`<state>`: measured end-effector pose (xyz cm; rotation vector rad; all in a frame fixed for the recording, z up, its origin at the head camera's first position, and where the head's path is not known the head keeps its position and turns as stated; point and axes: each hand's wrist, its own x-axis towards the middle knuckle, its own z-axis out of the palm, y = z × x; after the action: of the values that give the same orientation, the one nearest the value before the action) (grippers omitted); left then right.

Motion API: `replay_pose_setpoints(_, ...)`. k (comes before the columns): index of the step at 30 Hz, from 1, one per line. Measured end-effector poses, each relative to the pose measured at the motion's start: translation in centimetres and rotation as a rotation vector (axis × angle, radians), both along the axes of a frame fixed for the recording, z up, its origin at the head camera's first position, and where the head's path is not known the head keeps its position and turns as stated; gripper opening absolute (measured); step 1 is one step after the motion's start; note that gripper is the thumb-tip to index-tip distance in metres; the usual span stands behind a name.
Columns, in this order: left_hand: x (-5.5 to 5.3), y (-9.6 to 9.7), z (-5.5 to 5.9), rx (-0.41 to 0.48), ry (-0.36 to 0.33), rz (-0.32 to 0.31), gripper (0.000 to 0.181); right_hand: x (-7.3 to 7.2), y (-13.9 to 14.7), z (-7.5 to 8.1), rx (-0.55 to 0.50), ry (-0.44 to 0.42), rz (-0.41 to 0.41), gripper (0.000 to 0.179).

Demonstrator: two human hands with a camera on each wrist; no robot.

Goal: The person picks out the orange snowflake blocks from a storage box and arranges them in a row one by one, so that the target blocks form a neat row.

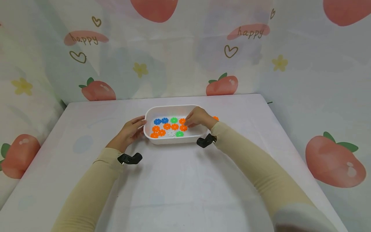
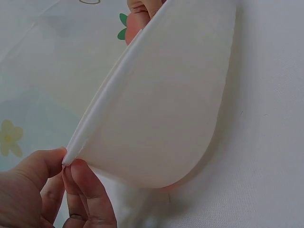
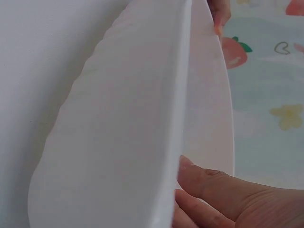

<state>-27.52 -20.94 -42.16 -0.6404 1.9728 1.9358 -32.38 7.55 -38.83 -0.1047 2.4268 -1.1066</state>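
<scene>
A white oblong plastic tray stands on the table with several small flower-shaped plastic pieces in it. My left hand pinches the tray's left rim; the left wrist view shows the thumb and fingers on either side of that rim. My right hand reaches down inside the right part of the tray, fingertips right at an orange flower piece. In the right wrist view the tray wall hides those fingertips, so I cannot tell whether they hold a piece.
Blue pieces, green pieces, a white piece and more orange ones lie in the tray. Another orange piece shows behind the right wrist, outside the tray. A fruit-printed cloth hangs behind the white-covered table.
</scene>
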Motion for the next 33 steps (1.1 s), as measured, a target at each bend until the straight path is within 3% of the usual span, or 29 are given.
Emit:
replay_pose_setpoints(7,0.0,0.0,-0.1,0.011,0.003,0.009,0.051,-0.2,-0.3,-0.9,0.116,0.075,0.042,0.033)
replay_pose_setpoints(19,0.0,-0.1,-0.3,0.016,0.013,0.002,0.051,-0.3,-0.8,-2.1,0.180,0.191,0.018,0.030)
replay_pose_setpoints(28,0.0,-0.1,-0.3,0.024,0.012,0.003,0.050,-0.2,-1.2,-3.7,0.156,0.269,-0.036,0.024)
replay_pose_setpoints(33,0.0,-0.1,-0.3,0.043,0.014,0.002,0.050,0.3,-1.3,-3.8,0.120,0.299,-0.058,0.025)
